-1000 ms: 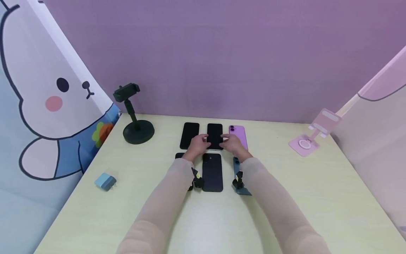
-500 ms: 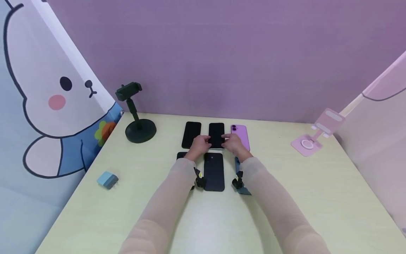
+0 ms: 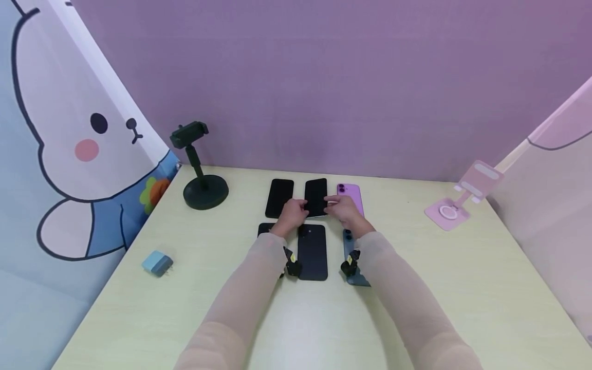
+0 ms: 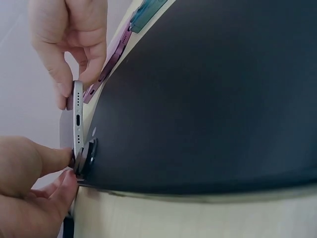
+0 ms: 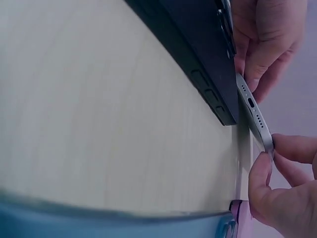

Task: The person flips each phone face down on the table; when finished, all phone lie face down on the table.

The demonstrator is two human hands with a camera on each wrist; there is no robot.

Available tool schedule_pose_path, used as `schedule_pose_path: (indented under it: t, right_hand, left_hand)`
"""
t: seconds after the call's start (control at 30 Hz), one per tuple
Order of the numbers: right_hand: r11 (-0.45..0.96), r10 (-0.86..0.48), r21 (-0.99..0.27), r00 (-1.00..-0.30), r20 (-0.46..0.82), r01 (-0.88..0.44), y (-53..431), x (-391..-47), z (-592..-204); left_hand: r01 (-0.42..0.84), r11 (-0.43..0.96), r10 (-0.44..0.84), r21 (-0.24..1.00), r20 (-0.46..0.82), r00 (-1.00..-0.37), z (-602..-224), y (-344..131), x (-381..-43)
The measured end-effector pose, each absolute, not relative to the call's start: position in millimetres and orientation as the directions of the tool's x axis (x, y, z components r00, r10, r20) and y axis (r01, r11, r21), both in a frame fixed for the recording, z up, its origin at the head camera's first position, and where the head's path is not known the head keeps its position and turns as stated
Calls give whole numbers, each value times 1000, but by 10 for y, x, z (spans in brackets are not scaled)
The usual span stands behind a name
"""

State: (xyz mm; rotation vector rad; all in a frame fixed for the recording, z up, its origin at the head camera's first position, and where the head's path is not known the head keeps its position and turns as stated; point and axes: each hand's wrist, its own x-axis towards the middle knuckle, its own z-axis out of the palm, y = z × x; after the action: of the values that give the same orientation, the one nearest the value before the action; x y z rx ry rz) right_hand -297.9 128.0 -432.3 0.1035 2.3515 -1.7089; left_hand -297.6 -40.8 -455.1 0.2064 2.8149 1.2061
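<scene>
In the back row of phones on the table, the middle one is a black-screened phone (image 3: 316,195) with a silver edge. My left hand (image 3: 292,215) pinches its left edge between thumb and fingers, while my right hand (image 3: 346,211) pinches the right edge. Its silver bottom end with the charging port (image 4: 78,119) faces me, and the phone lies slightly tilted. A black phone (image 3: 279,197) lies to its left and a lilac phone (image 3: 353,192) to its right, partly behind my right hand. Nearer to me lies a dark phone (image 3: 312,254), camera side up.
A teal phone (image 3: 357,278) sits partly under my right wrist; another dark phone (image 3: 264,228) is mostly hidden by my left arm. At the back left stands a black phone stand (image 3: 203,190), at the right a pink one (image 3: 445,213). A blue charger (image 3: 158,263) lies left.
The held phone has tilted a little, its right side now looking higher than its left. Both hands keep their pinch, and the head view has shifted slightly.
</scene>
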Motion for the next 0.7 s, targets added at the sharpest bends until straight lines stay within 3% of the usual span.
schedule_pose_path:
  t: [0.7]
  right_hand:
    - [-90, -165, -954, -949, -268, 285, 1321, -2983, -4340]
  left_hand:
    - [145, 658, 169, 739, 42, -985, -4559, -338, -2956]
